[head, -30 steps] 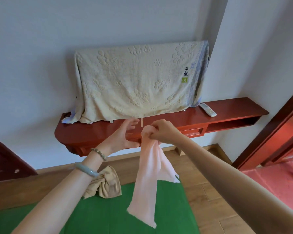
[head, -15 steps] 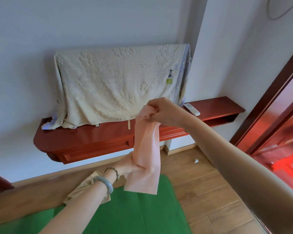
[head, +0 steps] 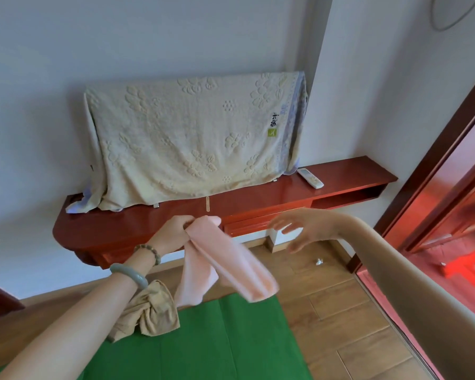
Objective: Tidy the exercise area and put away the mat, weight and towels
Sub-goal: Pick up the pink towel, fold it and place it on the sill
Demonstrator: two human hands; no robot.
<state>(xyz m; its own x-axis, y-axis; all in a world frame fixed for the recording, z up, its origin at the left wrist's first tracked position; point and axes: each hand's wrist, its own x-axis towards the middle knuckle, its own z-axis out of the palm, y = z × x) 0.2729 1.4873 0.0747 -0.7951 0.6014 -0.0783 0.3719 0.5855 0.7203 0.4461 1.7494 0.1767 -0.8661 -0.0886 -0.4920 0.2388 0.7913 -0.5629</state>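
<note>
The pink towel (head: 228, 259) hangs doubled from the left hand (head: 173, 231), whose fingers (head: 183, 220) clench its top fold. To their right, the right hand (head: 304, 229) is spread loose and holds nothing. Below the left fingers, a tan towel (head: 151, 311) lies crumpled on the green mat (head: 217, 346).

The pink towel (head: 230, 259) has passed from the right hand (head: 304, 229) to the left hand (head: 173, 234), which has risen from the lower edge and now grips the bunched top. The right hand has let go, fingers spread, apart from the towel, which now hangs doubled
</note>
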